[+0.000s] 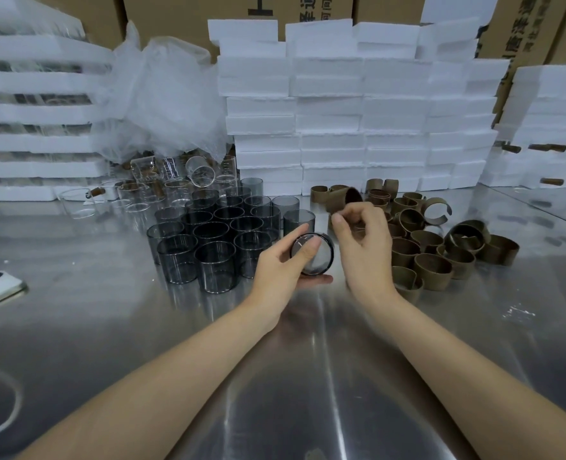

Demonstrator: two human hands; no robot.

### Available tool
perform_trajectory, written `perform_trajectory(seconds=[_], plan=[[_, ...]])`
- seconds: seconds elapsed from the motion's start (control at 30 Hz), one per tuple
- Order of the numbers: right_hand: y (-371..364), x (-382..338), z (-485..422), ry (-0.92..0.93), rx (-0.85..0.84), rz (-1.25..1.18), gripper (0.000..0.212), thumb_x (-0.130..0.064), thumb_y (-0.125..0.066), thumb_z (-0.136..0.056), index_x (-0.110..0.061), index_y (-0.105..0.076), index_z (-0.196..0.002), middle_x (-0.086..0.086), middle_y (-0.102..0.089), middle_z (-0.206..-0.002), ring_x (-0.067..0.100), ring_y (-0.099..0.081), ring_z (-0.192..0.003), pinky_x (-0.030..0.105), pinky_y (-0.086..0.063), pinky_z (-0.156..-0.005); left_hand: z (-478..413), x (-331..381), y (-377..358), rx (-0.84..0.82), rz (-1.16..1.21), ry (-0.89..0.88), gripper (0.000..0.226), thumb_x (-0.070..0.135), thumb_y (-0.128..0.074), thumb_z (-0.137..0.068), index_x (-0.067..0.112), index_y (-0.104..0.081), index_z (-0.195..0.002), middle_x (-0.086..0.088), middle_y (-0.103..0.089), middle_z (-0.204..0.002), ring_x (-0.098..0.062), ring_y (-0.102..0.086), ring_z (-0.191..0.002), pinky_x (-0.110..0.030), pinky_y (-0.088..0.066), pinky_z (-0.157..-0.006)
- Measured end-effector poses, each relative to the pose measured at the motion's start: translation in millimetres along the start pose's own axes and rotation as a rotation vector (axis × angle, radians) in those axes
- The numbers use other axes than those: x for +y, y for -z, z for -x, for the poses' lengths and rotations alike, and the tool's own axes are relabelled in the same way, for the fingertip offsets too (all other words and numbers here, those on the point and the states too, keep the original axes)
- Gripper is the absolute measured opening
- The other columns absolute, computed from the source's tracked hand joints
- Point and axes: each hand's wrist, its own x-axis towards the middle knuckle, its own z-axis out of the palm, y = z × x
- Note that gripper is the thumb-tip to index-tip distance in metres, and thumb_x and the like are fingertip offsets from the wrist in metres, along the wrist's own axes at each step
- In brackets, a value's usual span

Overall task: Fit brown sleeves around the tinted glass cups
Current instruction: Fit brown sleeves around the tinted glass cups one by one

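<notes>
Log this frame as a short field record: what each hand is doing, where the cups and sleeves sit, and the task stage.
left hand: holds one tinted glass cup on its side, above the table
right hand: raised beside the cup, fingertips pinched; whether it holds anything cannot be told
held cup sleeve: none visible
tinted cups: upright cluster left of the hands, no sleeves
brown sleeves: loose pile on the right
surface: metal table
stage: sleeve not yet fitted

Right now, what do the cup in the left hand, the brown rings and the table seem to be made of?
Cup in the left hand: tinted glass, glossy; see-through with bright glints.
Brown rings: matte, curled open bands; probably leather-like or cardboard, unclear.
Table: brushed metal, likely stainless steel; streaky reflections.
</notes>
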Motion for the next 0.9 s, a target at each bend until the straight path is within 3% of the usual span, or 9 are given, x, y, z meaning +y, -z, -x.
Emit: perform_trajectory(seconds=[0.13,0.27,0.33,0.43,0.57,0.67,0.73,0.9], plan=[[-2,-2,3,-0.068,0.002,-0.031,0.032,-0.004,-0.066,-0.082,-0.026,-0.051,-0.100,0.002,-0.045,-0.112,0.000,-0.053,-0.094,0.020,-0.045,-0.088,-4,-3,2,-0.015,0.000,0.023,0.042,0.006,-0.054,-0.098,0.021,-0.056,-0.137,-0.004,-0.068,-0.122,-0.037,-0.073,-0.086,-0.037,-0.060,-0.082],[-1,-5,0,-0.102,-0.020,-0.041,0.060,-0.007,-0.069,-0.080,-0.029,-0.042,-0.129,-0.003,-0.037,-0.129,0.001,-0.049,-0.112,0.022,-0.043,-0.099,-5,-2,3,0.002,0.014,0.014,0.032,0.010,-0.056,-0.098,0.027,-0.062,-0.125,0.006,-0.075,-0.105,-0.039,-0.073,-0.084,-0.033,-0.059,-0.085],[-1,-5,-1,-0.132,-0.081,-0.049,0.060,-0.013,-0.070,-0.082,-0.027,-0.044,-0.134,-0.005,-0.045,-0.133,0.005,-0.050,-0.118,0.031,-0.043,-0.105,-4,-1,4,0.001,0.026,-0.007,0.027,0.012,-0.059,-0.097,0.027,-0.065,-0.119,0.003,-0.074,-0.109,-0.038,-0.073,-0.085,-0.033,-0.060,-0.084],[-2,-5,1,-0.141,-0.196,-0.028,0.051,-0.016,-0.069,-0.082,-0.022,-0.054,-0.130,-0.004,-0.056,-0.129,0.010,-0.052,-0.120,0.040,-0.043,-0.106,-1,0,4,-0.015,0.016,-0.042,0.034,0.010,-0.059,-0.096,0.017,-0.062,-0.129,-0.007,-0.068,-0.123,-0.032,-0.073,-0.092,-0.041,-0.057,-0.090],[-2,-5,3,-0.085,-0.275,-0.050,0.058,-0.009,-0.069,-0.079,-0.021,-0.053,-0.133,-0.006,-0.055,-0.128,0.008,-0.053,-0.119,0.033,-0.047,-0.102,-2,3,2,0.053,0.046,-0.017,0.027,0.013,-0.050,-0.101,0.017,-0.067,-0.122,-0.010,-0.074,-0.110,-0.032,-0.074,-0.089,-0.040,-0.059,-0.086],[1,-5,2,0.019,-0.289,-0.024,0.061,-0.005,-0.073,-0.076,-0.019,-0.055,-0.132,-0.004,-0.054,-0.128,0.007,-0.054,-0.118,0.017,-0.047,-0.093,-1,5,1,0.068,0.051,-0.051,0.032,0.033,-0.049,-0.101,0.013,-0.067,-0.119,-0.004,-0.076,-0.105,-0.028,-0.073,-0.096,-0.036,-0.061,-0.077],[3,-6,2,0.103,-0.312,0.000,0.061,-0.002,-0.074,-0.075,-0.017,-0.055,-0.131,-0.003,-0.053,-0.128,0.005,-0.054,-0.117,0.015,-0.047,-0.092,2,7,-1,0.052,0.010,-0.096,0.042,0.041,-0.054,-0.095,0.012,-0.066,-0.122,-0.006,-0.074,-0.110,-0.024,-0.071,-0.103,-0.031,-0.059,-0.077],[3,-7,3,0.192,-0.374,-0.001,0.058,0.003,-0.071,-0.077,-0.012,-0.053,-0.130,0.000,-0.053,-0.127,0.006,-0.052,-0.120,0.026,-0.047,-0.100,2,7,1,0.058,-0.043,-0.140,0.038,0.016,-0.063,-0.094,0.011,-0.061,-0.131,-0.011,-0.068,-0.122,-0.025,-0.068,-0.109,-0.028,-0.059,-0.079]])
